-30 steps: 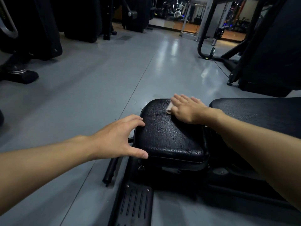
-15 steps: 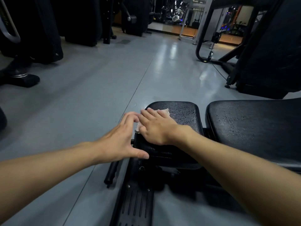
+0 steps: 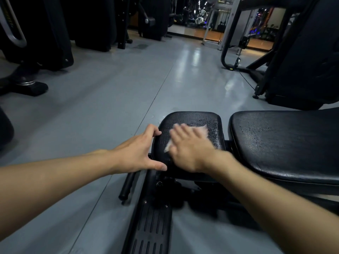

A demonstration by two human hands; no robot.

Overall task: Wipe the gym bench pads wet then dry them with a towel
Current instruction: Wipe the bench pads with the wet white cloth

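Moved since half a second ago: right hand (image 3: pixel 189 151) and the pale crumpled cloth (image 3: pixel 202 130) under it have swept from the near-left corner of the small black textured seat pad (image 3: pixel 211 120) toward its middle; left hand (image 3: pixel 139 151) has kept its place.
Right hand: flat, fingers straight, palm pressing the cloth down; blurred, so I judge it mid-stroke.
Left hand: spread wide, holding nothing, forefinger over the seat pad's left end, thumb at its near corner, probably bracing the seat against the push.
Cloth: lies on the seat pad, edges showing past the fingertips and the thumb side.
Seat pad: droplets on its far and right parts, so the wet pass looks unfinished.
Back pad: long black back pad (image 3: pixel 284 143) just right of the seat across a narrow gap, speckled with droplets, neither hand on it.
Around: grey gym floor (image 3: pixel 110 107); black ribbed foot plate (image 3: pixel 150 226) below the seat.
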